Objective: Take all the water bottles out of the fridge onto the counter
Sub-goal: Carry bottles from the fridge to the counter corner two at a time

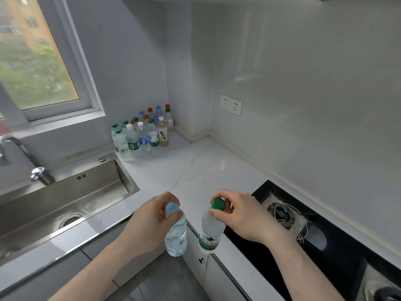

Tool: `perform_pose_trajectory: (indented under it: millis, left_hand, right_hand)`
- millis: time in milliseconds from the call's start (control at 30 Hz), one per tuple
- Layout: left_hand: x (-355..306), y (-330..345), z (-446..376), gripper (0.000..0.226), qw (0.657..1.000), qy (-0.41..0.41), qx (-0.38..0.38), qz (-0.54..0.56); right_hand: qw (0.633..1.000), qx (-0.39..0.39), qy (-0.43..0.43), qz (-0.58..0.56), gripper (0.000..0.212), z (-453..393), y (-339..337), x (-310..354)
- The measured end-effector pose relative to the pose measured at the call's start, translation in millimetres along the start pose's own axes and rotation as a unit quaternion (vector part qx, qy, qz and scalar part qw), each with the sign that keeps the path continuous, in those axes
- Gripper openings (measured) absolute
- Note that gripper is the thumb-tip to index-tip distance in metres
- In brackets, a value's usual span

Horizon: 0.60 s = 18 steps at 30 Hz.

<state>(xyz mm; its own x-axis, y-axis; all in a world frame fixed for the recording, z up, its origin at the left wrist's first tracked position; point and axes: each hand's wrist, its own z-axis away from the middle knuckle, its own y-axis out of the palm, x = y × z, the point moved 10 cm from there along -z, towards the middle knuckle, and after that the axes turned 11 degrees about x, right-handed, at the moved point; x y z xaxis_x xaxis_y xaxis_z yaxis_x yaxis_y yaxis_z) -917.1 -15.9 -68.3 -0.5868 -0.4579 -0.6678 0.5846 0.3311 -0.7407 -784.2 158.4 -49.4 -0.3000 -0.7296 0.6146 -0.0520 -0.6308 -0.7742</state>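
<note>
The white marbled tabletop wraps an inside corner below grey walls, running from the steel sink on the left to the black hob on the right. A window sits above the sink, a chrome tap at its back edge, and a double socket on the right wall.

In the far corner of the tabletop stands a tight cluster of bottles, all upright, with green, red, blue and white caps; most are clear with green or blue labels, and one at the front right holds a pale yellowish drink with dark characters on its label.

Nearer the camera, two more bottles hang in the air over the tabletop's front edge, each held by its top. The right hand pinches the green cap of a clear bottle with a green label, thumb and fingers curled round the cap, the bottle tilting slightly to the left. The left hand grips the neck of a clear ribbed bottle with a pale blue cap, its fingers wrapped round the top. The two bottles hang just beside each other, apart.
</note>
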Motion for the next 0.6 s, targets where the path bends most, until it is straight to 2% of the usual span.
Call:
perform_pose_trajectory:
  millis: [267,600]
  left_hand:
    - [18.1,-31.2,-85.4,0.010,0.998,-0.045,-0.008,-0.035]
    - [42.3,-53.8,-171.2,0.010,0.998,-0.053,-0.031,-0.018]
  right_hand:
    - [1.000,0.009,-0.023,-0.010,0.020,-86.1,-40.6,-23.1]
    - [1.000,0.016,-0.023,0.009,0.019,-181.8,-72.4,-50.6]
